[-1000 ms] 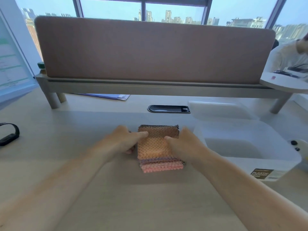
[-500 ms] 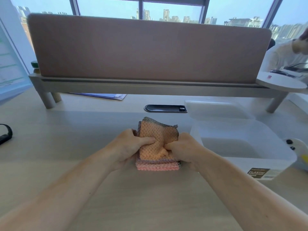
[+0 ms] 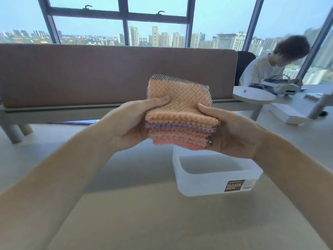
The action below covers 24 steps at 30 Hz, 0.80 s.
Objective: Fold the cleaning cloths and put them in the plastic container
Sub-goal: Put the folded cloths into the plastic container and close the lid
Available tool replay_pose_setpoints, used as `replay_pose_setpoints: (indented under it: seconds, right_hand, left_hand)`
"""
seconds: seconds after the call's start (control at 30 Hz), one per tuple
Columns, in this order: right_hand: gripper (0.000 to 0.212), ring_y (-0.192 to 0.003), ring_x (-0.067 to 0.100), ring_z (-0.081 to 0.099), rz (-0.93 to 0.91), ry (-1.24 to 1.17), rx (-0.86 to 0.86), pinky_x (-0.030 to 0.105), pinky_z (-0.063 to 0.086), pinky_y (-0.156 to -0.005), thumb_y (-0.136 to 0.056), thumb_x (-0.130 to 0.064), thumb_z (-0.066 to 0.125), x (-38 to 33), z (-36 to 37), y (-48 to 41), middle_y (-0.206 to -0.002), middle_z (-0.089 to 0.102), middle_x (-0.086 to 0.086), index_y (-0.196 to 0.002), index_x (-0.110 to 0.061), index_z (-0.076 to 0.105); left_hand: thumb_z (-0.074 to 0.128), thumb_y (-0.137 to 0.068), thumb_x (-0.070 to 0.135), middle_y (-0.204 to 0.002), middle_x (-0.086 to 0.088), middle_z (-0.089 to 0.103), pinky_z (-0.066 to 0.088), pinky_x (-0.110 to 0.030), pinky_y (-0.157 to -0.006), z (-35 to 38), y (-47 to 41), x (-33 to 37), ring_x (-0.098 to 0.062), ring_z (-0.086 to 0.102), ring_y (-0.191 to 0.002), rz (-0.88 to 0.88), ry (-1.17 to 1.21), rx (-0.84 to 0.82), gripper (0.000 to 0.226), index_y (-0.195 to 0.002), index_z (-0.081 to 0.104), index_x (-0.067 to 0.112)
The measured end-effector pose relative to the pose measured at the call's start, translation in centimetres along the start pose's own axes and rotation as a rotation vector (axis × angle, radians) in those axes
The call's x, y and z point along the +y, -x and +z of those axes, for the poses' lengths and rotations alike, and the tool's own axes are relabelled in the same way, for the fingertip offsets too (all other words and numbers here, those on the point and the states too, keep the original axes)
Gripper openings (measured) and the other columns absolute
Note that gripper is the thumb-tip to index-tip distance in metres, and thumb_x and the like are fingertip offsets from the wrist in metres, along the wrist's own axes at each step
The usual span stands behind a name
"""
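Note:
A stack of folded cleaning cloths (image 3: 182, 105), orange on top, then purple and pink, is held up in the air in front of me. My left hand (image 3: 129, 125) grips its left side, thumb on the top cloth and fingers underneath. My right hand (image 3: 232, 130) grips the right side the same way. The clear plastic container (image 3: 216, 179), with a dark label on its front wall, stands on the desk just below and slightly right of the stack. Its inside looks empty as far as I can see.
A brown padded divider (image 3: 108, 73) on a grey rail crosses the back of the desk. A person (image 3: 270, 64) sits at the far right beside a round white table (image 3: 252, 96) with a white device on it. Purple papers (image 3: 79, 122) lie under the divider.
Both hands closed on the cloth stack and lifted it off the desk to well above the container. My view tilted up, so the windows and the seated person now show.

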State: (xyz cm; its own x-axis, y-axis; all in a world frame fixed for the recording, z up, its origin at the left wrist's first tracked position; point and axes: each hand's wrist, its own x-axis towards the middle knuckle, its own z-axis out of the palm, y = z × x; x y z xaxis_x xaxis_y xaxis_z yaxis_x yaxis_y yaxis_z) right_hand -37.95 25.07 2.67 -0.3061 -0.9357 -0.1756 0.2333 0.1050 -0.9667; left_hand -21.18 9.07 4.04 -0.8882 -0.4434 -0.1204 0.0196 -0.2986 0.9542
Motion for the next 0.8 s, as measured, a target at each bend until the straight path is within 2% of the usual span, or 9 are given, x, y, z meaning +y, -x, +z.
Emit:
replay_pose_setpoints:
  seconds: [0.07,0.13,0.27,0.37,0.5,0.6,0.67,0.73,0.8]
  right_hand:
    - [0.037,-0.099,0.028,0.067,0.028,0.018,0.052,0.041,0.060,-0.091,-0.082,-0.040,0.073,-0.3,-2.8,1.0,-0.108,0.069,0.015,-0.106,-0.012,0.069]
    - [0.053,-0.098,0.027,0.067,0.091,0.070,0.140,0.039,0.061,-0.087,-0.074,-0.041,0.081,0.0,-5.2,1.6,-0.112,0.066,0.017,-0.115,-0.011,0.066]
    - [0.060,-0.094,0.027,0.068,0.189,0.233,0.275,0.044,0.058,-0.095,-0.082,-0.030,0.073,0.8,-7.7,2.3,-0.107,0.069,0.017,-0.129,0.004,0.060]
    - [0.048,-0.100,0.030,0.073,0.215,0.373,0.338,0.051,0.056,-0.099,-0.092,-0.020,0.071,1.1,-8.4,2.0,-0.107,0.073,0.015,-0.131,0.001,0.053]
    - [0.070,-0.098,0.030,0.075,0.267,0.558,0.371,0.050,0.062,-0.087,-0.090,-0.021,0.076,1.9,-8.8,1.2,-0.112,0.070,0.015,-0.145,-0.014,0.033]
    - [0.043,-0.096,0.029,0.075,0.314,0.681,0.347,0.048,0.062,-0.087,-0.091,-0.019,0.075,2.5,-9.2,0.9,-0.105,0.072,0.012,-0.121,-0.011,0.044]
    - [0.020,-0.098,0.031,0.075,0.339,0.754,0.313,0.047,0.062,-0.088,-0.094,-0.017,0.072,2.9,-9.3,0.7,-0.098,0.074,0.011,-0.099,-0.014,0.053]
    - [0.013,-0.097,0.030,0.076,0.376,0.824,0.269,0.045,0.062,-0.088,-0.093,-0.018,0.071,3.3,-9.3,0.2,-0.101,0.077,0.011,-0.102,-0.013,0.062]
    - [0.028,-0.093,0.029,0.077,0.415,0.886,0.254,0.045,0.064,-0.084,-0.091,-0.020,0.071,3.7,-9.3,-0.4,-0.105,0.076,0.013,-0.115,-0.006,0.063]
  left_hand:
    - [0.071,-0.088,0.027,-0.100,-0.013,0.074,0.064,-0.030,-0.066,2.0,-2.1,-1.4,-0.020,0.071,-0.076,-0.036,0.001,-0.004,0.042,-0.118,0.069,-0.002]
    - [0.073,-0.091,0.027,-0.103,-0.015,0.072,0.062,-0.029,-0.062,3.7,-3.7,-3.0,-0.020,0.070,-0.074,-0.062,-0.047,0.034,0.049,-0.127,0.065,-0.006]
    - [0.078,-0.089,0.031,-0.115,-0.011,0.073,0.063,-0.034,-0.063,5.9,-6.1,-6.2,-0.021,0.076,-0.079,-0.079,-0.255,0.183,0.060,-0.135,0.049,0.005]
    - [0.080,-0.087,0.036,-0.115,-0.011,0.067,0.066,-0.039,-0.067,6.7,-7.0,-7.6,-0.026,0.076,-0.089,-0.056,-0.514,0.308,0.059,-0.124,0.039,0.013]
    - [0.076,-0.088,0.041,-0.102,-0.006,0.060,0.063,-0.030,-0.062,7.5,-7.1,-8.6,-0.025,0.071,-0.083,-0.023,-0.838,0.356,0.062,-0.121,0.034,0.011]
    - [0.074,-0.089,0.044,-0.106,-0.010,0.063,0.060,-0.040,-0.078,7.9,-7.3,-9.2,-0.028,0.069,-0.091,-0.038,-1.037,0.342,0.067,-0.127,0.033,0.007]
    - [0.071,-0.093,0.041,-0.099,-0.008,0.062,0.053,-0.033,-0.067,8.5,-7.4,-9.6,-0.022,0.065,-0.085,-0.046,-1.144,0.317,0.067,-0.134,0.031,0.005]
    - [0.068,-0.095,0.037,-0.095,-0.007,0.061,0.041,-0.027,-0.054,9.3,-7.4,-9.8,-0.019,0.061,-0.079,-0.073,-1.217,0.279,0.061,-0.134,0.033,0.005]
    - [0.068,-0.095,0.035,-0.105,-0.009,0.059,0.034,-0.026,-0.053,9.7,-7.8,-10.3,-0.025,0.059,-0.087,-0.104,-1.256,0.258,0.054,-0.130,0.038,0.007]
